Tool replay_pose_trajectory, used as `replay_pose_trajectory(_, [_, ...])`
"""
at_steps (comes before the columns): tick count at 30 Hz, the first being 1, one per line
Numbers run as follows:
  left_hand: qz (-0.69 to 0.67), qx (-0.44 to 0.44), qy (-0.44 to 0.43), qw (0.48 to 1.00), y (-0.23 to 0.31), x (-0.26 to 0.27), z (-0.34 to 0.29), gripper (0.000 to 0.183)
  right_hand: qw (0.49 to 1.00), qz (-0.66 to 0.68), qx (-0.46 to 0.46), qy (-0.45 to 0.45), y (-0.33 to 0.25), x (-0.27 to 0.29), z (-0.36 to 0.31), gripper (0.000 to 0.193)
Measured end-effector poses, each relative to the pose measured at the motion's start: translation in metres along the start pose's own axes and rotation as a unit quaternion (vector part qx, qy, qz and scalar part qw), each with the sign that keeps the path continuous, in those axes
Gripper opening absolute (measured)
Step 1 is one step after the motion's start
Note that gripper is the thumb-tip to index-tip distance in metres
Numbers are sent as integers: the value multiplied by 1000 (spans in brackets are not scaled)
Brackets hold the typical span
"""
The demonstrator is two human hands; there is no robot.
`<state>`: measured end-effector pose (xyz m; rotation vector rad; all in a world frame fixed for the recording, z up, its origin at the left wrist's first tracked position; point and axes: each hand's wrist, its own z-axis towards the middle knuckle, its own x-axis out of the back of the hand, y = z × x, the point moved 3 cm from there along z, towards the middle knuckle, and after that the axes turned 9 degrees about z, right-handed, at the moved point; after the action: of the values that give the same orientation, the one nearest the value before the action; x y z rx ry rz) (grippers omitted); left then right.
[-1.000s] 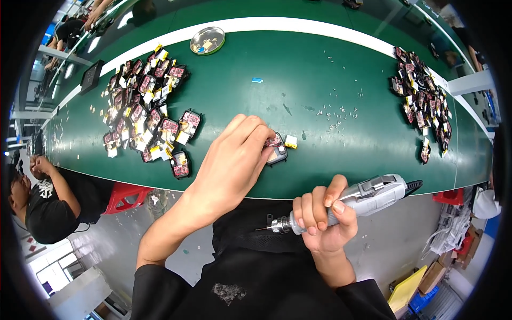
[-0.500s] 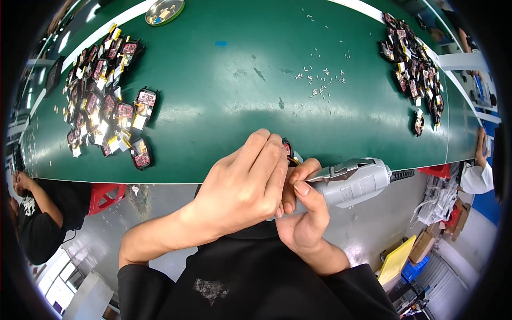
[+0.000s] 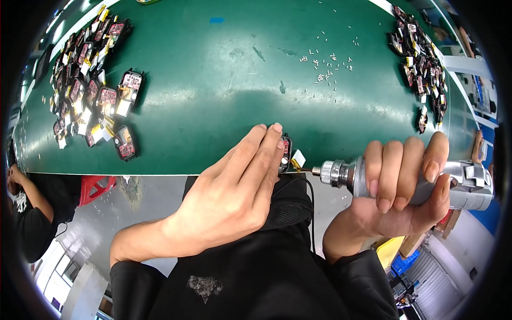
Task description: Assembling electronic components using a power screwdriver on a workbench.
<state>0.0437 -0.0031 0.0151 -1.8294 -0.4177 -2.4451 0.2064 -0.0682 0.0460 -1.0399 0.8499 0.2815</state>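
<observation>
My right hand (image 3: 402,181) is wrapped around a grey electric screwdriver (image 3: 463,184), held level with its bit pointing left. The bit tip comes close to a small black-cased device (image 3: 286,151) with a red circuit board at the table's near edge; I cannot tell whether they touch. Over the device's left side lie the long, close-set fingers of my left hand (image 3: 232,184), holding it against the edge; the thumb is hidden. A white battery pouch (image 3: 298,158) with yellow tape sticks out at the device's right.
Many similar open devices (image 3: 80,90) are heaped on the left of the green table (image 3: 213,106), and another heap (image 3: 421,69) lies at the right. Loose small screws (image 3: 322,69) are scattered at the far right of centre. A red stool (image 3: 96,188) stands left below.
My right hand has moved right and now grips the screwdriver's body, away from my left hand. The device at the table edge shows more. The view has shifted slightly.
</observation>
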Motion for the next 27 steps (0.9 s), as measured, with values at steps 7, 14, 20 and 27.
replay_pose_trajectory(7, [-10,-12,22,1000,1,-6,-1,43,999,-42,-23,-12,8,7,15,14])
replay_pose_trajectory(14, [-4,-13,38,999,-2,-8,-4,41,997,-58,-44,-11,15,8,14,15])
replay_pose_trajectory(20, [-12,-23,43,999,-5,-6,-2,41,980,-118,-90,-132,24,-5,26,18])
replay_pose_trajectory(27, [-17,-26,12,999,-10,3,1,44,977,-121,-89,-153,31,-10,34,18])
